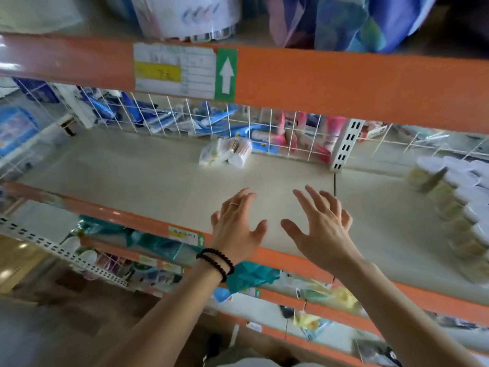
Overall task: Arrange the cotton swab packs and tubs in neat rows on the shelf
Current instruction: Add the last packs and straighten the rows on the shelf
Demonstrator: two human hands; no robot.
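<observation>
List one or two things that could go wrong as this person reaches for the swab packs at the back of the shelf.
The small heap of clear-wrapped cotton swab packs lies against the white wire grid; a push could wedge it there. The right hand is near the stacked white-lidded round tubs, so a sideways sweep might topple them.

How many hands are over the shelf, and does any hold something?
2. The left hand is over the shelf front edge, fingers spread; the right hand is just beside it. Both hold nothing.
</observation>
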